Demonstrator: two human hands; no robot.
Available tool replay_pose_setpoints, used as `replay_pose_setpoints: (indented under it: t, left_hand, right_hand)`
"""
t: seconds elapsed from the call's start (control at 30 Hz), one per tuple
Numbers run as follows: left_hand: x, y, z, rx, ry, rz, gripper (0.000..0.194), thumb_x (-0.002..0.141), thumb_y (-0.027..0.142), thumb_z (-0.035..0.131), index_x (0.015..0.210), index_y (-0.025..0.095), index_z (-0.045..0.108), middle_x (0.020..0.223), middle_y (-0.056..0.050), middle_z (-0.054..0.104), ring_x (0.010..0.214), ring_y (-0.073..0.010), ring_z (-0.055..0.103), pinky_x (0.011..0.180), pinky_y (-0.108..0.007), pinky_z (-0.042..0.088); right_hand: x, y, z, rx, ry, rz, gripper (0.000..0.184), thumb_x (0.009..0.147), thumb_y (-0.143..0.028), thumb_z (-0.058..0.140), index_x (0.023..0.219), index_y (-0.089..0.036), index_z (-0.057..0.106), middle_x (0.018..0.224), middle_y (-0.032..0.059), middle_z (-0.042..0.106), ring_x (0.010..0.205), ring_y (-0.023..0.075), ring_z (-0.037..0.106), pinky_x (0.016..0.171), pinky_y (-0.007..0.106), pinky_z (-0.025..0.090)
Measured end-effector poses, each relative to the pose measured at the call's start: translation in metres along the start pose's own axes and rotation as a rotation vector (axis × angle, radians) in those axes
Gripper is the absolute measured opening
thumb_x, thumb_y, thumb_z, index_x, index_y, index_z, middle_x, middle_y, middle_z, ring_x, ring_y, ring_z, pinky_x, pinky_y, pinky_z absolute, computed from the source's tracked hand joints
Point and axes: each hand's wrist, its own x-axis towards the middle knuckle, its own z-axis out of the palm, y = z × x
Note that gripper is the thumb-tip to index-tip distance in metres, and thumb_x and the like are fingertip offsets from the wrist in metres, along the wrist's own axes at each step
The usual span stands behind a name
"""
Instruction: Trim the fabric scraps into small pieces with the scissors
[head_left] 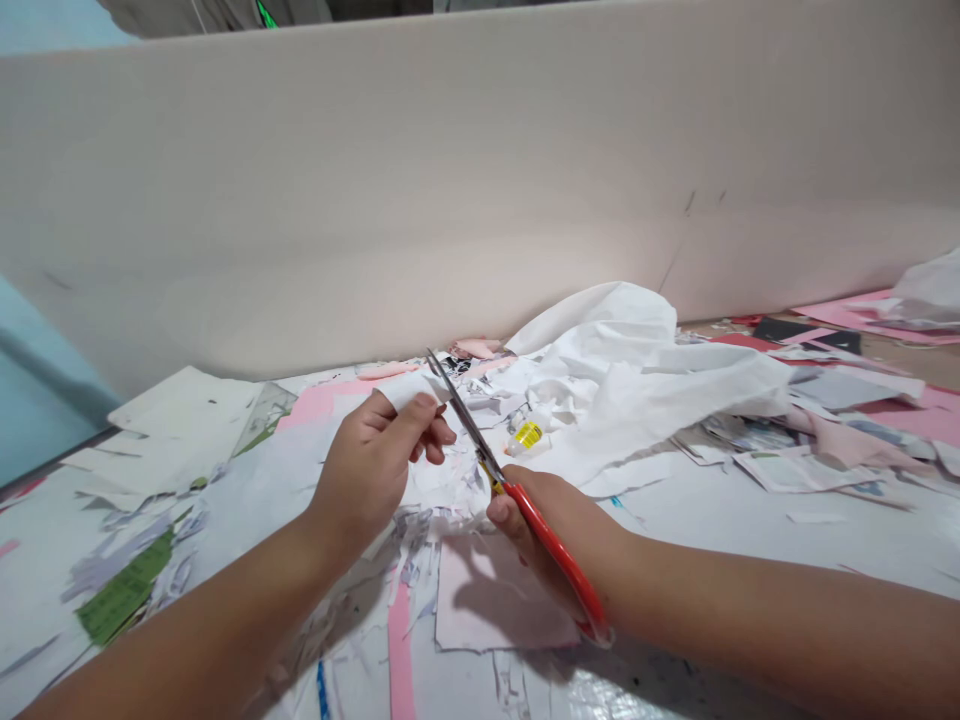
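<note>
My left hand (390, 440) pinches a small white piece of paper (409, 386) between thumb and fingers. Red-handled scissors (551, 535) are gripped in my right hand (544, 510), their blades pointing up and to the left. The blades lie close together at the right edge of the paper; whether they touch it I cannot tell. Below my hands a pale pink sheet (495, 600) lies flat among paper scraps. Just beyond the scissors rests a small clear bottle with a yellow label (526, 436).
A pale upright panel (450, 180) closes off the back. Crumpled white sheeting (622, 370) heaps up behind my right hand. Cut cream sheets (187, 430) and a green printed scrap (127, 590) lie at left. Mixed paper offcuts (817, 455) are piled at right.
</note>
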Motion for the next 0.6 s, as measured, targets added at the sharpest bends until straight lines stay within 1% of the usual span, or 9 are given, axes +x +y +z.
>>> replay_pose_setpoints:
  t: [0.1,0.23,0.47,0.6]
  left_hand:
    - [-0.0005,0.0043,0.0016,0.058,0.002,0.0,0.026,0.077,0.04,0.055,0.065,0.017,0.056,0.056,0.002,0.058,0.051,-0.009,0.05,0.053,-0.023,0.041]
    - [-0.0004,0.0068,0.0028,0.073,0.001,0.022,0.028,0.078,0.037,0.054,0.058,0.017,0.055,0.054,0.002,0.057,0.052,-0.0096,0.05,0.054,-0.023,0.041]
    - [0.0013,0.0017,0.0023,-0.023,-0.026,0.028,0.02,0.078,0.033,0.053,0.063,0.019,0.054,0.057,0.003,0.059,0.052,-0.01,0.05,0.053,-0.024,0.04]
    - [0.0018,0.0013,0.0005,0.029,-0.058,0.01,0.026,0.08,0.034,0.051,0.062,0.017,0.058,0.054,0.001,0.058,0.051,-0.0105,0.05,0.053,-0.024,0.039]
  right_hand:
    - [0.0005,0.0008,0.0007,0.005,-0.004,0.0,0.045,0.082,-0.06,0.028,0.063,-0.02,0.035,0.052,-0.0026,0.043,0.045,0.0099,0.035,0.042,0.022,0.026]
    - [0.0005,0.0007,0.0013,-0.005,0.006,0.017,0.044,0.082,-0.058,0.031,0.062,-0.019,0.035,0.052,-0.0029,0.042,0.045,0.0094,0.033,0.042,0.022,0.025]
    - [-0.001,0.0015,0.0038,0.002,0.037,-0.007,0.038,0.085,-0.05,0.034,0.063,-0.019,0.038,0.053,-0.0023,0.043,0.046,0.0093,0.033,0.043,0.023,0.026]
    - [-0.0011,0.0005,0.0048,0.014,0.057,0.004,0.037,0.084,-0.05,0.036,0.063,-0.019,0.037,0.055,-0.0021,0.042,0.047,0.0096,0.032,0.044,0.023,0.027]
